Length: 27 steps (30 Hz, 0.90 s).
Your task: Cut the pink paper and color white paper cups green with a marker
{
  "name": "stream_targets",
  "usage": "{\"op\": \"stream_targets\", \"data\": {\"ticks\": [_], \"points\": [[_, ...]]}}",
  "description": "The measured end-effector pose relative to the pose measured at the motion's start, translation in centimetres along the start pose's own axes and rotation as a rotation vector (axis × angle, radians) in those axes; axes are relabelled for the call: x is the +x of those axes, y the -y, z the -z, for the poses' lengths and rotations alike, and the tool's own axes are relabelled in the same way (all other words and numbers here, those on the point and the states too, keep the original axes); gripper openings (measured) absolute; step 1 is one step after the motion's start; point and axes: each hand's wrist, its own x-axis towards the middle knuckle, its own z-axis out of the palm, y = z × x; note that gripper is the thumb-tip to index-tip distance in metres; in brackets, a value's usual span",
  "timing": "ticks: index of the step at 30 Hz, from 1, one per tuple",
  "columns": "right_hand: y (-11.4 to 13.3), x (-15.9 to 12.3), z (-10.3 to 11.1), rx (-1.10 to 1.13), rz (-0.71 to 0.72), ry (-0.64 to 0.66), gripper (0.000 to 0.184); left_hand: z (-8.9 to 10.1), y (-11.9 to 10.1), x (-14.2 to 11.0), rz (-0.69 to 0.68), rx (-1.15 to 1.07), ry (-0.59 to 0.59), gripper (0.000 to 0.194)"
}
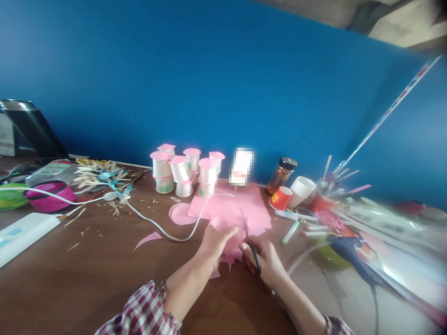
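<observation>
My left hand (217,243) is closed on a piece of pink paper (228,218), its thumb lying on top. In my right hand (265,260) is a pair of scissors (254,253) with dark handles, the blades pointing away from me at the paper's right side. Behind the held piece lies a larger pink sheet (251,197) with a jagged right edge. Rounded pink cutouts (183,214) rest at its left. Pink scraps (148,239) are on the brown table. How far the blades are apart is blurred.
Stacked paper cups (161,166) with pink tops stand near the blue wall. A white cable (167,235) curves across the left. At right are a jar (282,174), a red cup (280,198), markers (290,232) and a blue glue gun (352,253). A power strip (28,235) lies left.
</observation>
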Motion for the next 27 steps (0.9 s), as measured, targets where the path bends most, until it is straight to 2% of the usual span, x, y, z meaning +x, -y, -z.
{"op": "stream_targets", "data": {"ticks": [7, 12, 19, 27], "points": [[-0.09, 0.0, -0.14, 0.006, -0.002, -0.001, 0.035, 0.07, 0.17, 0.24, -0.001, 0.007, 0.056, 0.049], [-0.22, -0.02, -0.21, 0.027, -0.006, 0.002, 0.035, 0.14, 0.26, 0.39, 0.019, 0.037, -0.003, 0.049], [0.04, 0.05, -0.26, 0.052, -0.012, 0.001, 0.04, -0.18, 0.09, -0.4, -0.012, -0.062, 0.118, 0.042], [0.05, 0.07, -0.12, 0.064, -0.019, 0.01, 0.037, 0.01, 0.3, 0.11, 0.007, -0.016, 0.052, 0.049]]}}
